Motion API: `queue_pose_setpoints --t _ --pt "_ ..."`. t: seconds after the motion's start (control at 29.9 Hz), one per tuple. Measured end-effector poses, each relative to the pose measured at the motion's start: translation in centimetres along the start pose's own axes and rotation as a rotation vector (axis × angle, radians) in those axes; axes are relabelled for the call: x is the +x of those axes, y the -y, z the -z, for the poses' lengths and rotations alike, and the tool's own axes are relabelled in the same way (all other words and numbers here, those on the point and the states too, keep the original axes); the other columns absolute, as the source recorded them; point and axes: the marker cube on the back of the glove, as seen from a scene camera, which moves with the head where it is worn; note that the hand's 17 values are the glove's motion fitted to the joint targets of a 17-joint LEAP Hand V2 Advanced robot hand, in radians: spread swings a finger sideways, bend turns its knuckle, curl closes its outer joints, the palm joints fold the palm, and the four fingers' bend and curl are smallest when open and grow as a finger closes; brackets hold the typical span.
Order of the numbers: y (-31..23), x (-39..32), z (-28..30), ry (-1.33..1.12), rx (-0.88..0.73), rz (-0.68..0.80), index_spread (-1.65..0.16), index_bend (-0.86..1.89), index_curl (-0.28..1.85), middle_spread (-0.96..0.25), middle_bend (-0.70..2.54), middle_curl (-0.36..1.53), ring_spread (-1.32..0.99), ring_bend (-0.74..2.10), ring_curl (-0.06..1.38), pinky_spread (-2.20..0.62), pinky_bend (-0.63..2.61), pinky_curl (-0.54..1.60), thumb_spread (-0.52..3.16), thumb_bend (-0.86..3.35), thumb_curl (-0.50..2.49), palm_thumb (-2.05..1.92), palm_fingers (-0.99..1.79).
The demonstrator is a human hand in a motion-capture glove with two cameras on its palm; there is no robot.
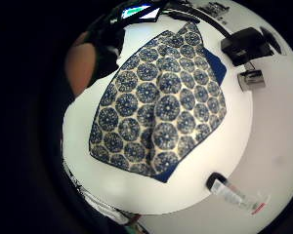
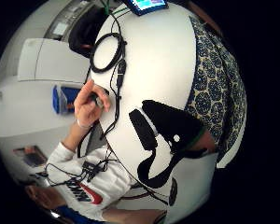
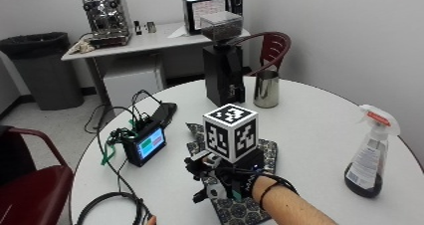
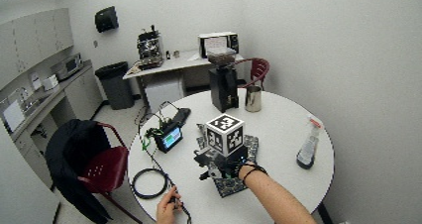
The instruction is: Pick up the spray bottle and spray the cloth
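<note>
A blue-and-cream patterned cloth (image 3: 266, 150) lies flat on the round white table (image 3: 311, 120), in front of the person. My gloved right hand (image 3: 222, 177) hovers palm down over the cloth's near left part, fingers loosely hanging and holding nothing. Both palm views look down on the cloth (image 1: 158, 102) (image 2: 214, 88) from a little height. The spray bottle (image 3: 371, 153), clear with dark liquid and a white trigger head, stands upright near the table's right edge, well apart from the hand. It also shows past the cloth in the little finger side view as the bottle (image 1: 234, 192).
A black coffee grinder (image 3: 223, 60) and a steel cup (image 3: 266, 88) stand at the table's far side. A small screen device (image 3: 144, 144) with cables sits left of the cloth, and a coiled cable (image 3: 109, 210) lies at the near left. The bare left hand (image 2: 88, 105) rests at the table's edge.
</note>
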Motion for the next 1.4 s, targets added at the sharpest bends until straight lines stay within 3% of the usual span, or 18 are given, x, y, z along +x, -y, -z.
queue_pose_setpoints --t 0.47,0.77,1.14,1.4 --pt "0.4 0.5 0.4 -0.006 0.008 -0.012 -0.38 0.08 0.09 -0.04 0.33 0.22 -0.01 0.47 0.23 0.16 0.57 0.27 0.96 0.19 0.13 0.42 0.49" --pt "-0.3 0.9 0.4 -0.01 0.016 -0.004 -0.4 0.1 0.11 -0.04 0.33 0.27 -0.01 0.48 0.26 0.17 0.58 0.29 1.08 0.14 0.16 0.44 0.47" --pt "-5.1 2.0 1.0 -0.017 0.047 -0.023 -0.41 0.11 0.13 -0.04 0.34 0.3 0.0 0.44 0.28 0.17 0.58 0.32 1.13 0.08 0.19 0.45 0.44" --pt "-9.3 1.4 2.7 0.05 0.185 0.031 -0.41 0.12 0.15 -0.04 0.34 0.32 0.02 0.39 0.27 0.18 0.57 0.32 1.14 0.03 0.21 0.46 0.43"
